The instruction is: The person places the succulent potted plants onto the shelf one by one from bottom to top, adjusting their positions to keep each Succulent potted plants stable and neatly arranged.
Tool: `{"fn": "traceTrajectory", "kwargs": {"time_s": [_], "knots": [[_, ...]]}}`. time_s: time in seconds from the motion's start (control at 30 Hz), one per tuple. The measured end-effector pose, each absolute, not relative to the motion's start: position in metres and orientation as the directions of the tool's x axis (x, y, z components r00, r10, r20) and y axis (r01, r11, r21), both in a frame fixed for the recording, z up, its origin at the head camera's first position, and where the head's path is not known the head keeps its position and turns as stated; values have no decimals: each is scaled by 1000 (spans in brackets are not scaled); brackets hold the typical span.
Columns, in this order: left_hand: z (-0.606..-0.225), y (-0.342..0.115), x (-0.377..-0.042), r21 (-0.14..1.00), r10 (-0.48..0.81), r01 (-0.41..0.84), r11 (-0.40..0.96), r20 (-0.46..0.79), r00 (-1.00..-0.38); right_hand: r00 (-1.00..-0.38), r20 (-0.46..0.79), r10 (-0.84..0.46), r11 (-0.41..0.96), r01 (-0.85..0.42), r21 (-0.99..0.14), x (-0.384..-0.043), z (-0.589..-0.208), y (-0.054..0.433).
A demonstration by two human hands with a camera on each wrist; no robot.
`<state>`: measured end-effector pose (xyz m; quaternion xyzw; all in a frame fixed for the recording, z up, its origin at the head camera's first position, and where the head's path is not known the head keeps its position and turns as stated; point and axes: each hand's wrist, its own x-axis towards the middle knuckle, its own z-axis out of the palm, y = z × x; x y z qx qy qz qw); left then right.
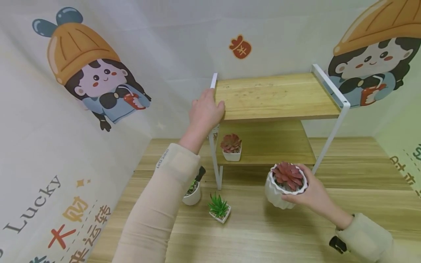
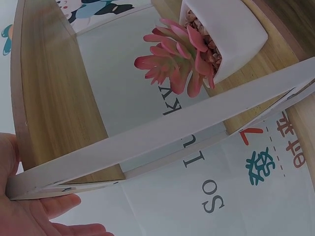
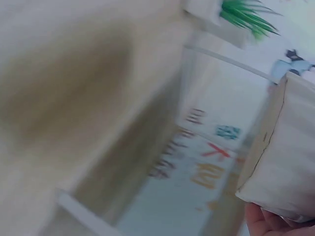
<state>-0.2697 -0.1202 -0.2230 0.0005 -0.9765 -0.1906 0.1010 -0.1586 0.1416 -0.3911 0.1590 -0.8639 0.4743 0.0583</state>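
Your left arm reaches forward, placing your left hand (image 1: 205,112) at the upper left edge of the two-tier shelf of yellowish wood boards in a white frame (image 1: 277,96). The fingers lie mostly extended, thumb apart, with the frame's side bar between them; you are touching it without a closed grip. Your right forearm angles in from the lower right, and your right hand (image 1: 310,193) wraps the ribbed white round pot with a dark red rosette succulent (image 1: 286,184), thumb nearest you, fingers behind. You hold that pot raised over the wood-grain tabletop (image 1: 250,239), in front of the shelf's right half.
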Motion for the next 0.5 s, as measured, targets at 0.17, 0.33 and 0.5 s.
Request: {"fn": "traceTrajectory", "kwargs": {"time_s": [0.17, 0.33, 0.5], "knots": [[-222, -119, -270, 358, -40, 36, 933, 203, -978, -937, 251, -243, 479, -341, -809, -175, -364, 133], [-222, -119, -271, 353, -39, 36, 935, 201, -979, -948, 227, -224, 448, -307, -839, -200, -351, 131], [-223, -118, -271, 358, -43, 30, 933, 197, -979, -955, 218, -202, 443, -287, -849, -222, -351, 135]]}}
